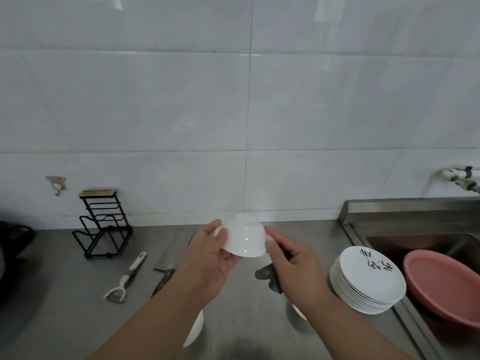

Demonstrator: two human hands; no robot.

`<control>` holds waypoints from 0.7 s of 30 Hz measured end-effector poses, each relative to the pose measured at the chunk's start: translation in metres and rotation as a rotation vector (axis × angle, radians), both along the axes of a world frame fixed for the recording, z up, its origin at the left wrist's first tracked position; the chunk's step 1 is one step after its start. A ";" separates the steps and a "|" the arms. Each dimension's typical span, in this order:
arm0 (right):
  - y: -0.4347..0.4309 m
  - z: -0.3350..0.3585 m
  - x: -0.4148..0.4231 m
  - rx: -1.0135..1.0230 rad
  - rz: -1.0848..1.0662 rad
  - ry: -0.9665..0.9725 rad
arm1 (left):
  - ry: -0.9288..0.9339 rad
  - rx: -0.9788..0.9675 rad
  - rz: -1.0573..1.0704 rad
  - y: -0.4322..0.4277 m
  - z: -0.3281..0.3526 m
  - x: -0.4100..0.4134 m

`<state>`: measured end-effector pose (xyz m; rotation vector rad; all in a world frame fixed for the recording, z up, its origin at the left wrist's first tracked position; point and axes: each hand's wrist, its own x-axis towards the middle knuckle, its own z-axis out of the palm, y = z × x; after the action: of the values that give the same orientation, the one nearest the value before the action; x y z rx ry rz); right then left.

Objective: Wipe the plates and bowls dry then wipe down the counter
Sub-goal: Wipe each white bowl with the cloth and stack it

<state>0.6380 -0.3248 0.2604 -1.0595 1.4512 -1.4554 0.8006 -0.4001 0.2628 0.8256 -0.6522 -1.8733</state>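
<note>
A small white bowl is held upside down above the steel counter, foot ring up. My left hand grips its left rim, fingers curled under it. My right hand holds its right side with the thumb on the wall and grips a dark grey cloth that hangs below the palm. A stack of several white plates with black brush lettering stands at the right. Parts of white dishes show under my forearms, mostly hidden.
A black wire rack stands at the back left. A white peeler and a wooden-handled knife lie on the counter. A pink basin sits in the steel sink at the right, with a tap above. A dark object is at the left edge.
</note>
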 end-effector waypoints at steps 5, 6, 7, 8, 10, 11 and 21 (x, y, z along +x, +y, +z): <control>-0.005 0.011 -0.006 0.048 -0.179 -0.046 | -0.159 -0.100 -0.041 -0.003 0.000 0.015; -0.004 0.019 -0.007 -0.024 -0.225 -0.082 | -0.179 -0.106 -0.054 -0.002 -0.001 0.016; -0.002 0.031 -0.006 -0.112 -0.265 -0.104 | -0.192 -0.107 -0.070 -0.001 -0.002 0.016; -0.002 0.040 -0.006 -0.194 -0.299 -0.085 | -0.195 -0.114 -0.095 0.001 -0.003 0.016; -0.006 0.048 -0.002 -0.309 -0.291 0.059 | -0.173 -0.138 -0.146 0.007 -0.001 0.013; -0.008 0.046 0.001 -0.330 -0.238 0.161 | -0.142 -0.148 -0.174 0.010 0.000 0.012; -0.012 0.012 -0.004 -0.215 0.041 0.821 | -0.013 -0.198 -0.253 0.012 0.008 0.014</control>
<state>0.6339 -0.3369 0.2726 -1.9593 1.8129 -1.2070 0.8145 -0.3879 0.2706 0.6504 -0.9707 -1.9887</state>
